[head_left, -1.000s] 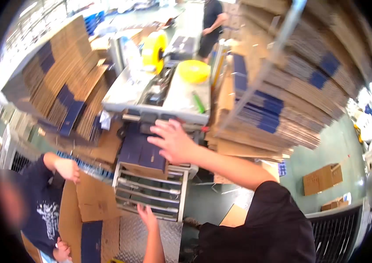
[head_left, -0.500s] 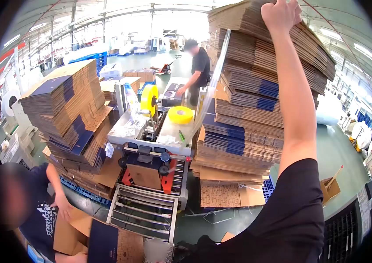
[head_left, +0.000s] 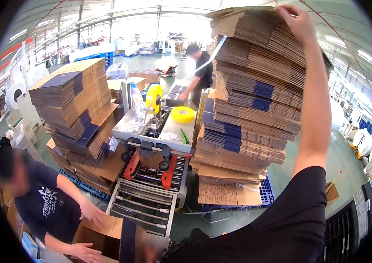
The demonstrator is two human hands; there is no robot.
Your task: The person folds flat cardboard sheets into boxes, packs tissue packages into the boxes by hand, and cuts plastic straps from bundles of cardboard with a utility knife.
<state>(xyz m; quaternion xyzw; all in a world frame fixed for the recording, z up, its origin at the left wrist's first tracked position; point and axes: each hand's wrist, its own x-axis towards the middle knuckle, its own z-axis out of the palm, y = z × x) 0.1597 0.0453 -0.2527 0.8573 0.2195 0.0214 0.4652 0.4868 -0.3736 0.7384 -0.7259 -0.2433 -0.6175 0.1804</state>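
Right hand, fingers bent at the cardboard stack's top edge; firmness of hold unclear. Left hand, blurred, beside open box; grip indeterminable.

The right arm is reaching high and forward from a dark sleeve, nearly straightening. The right hand is bending at the wrist, its fingers curling leftward. The left hand is showing only as a blur near the lower edge.

behind the roller conveyor, a taping machine stands between left stack and right stack.
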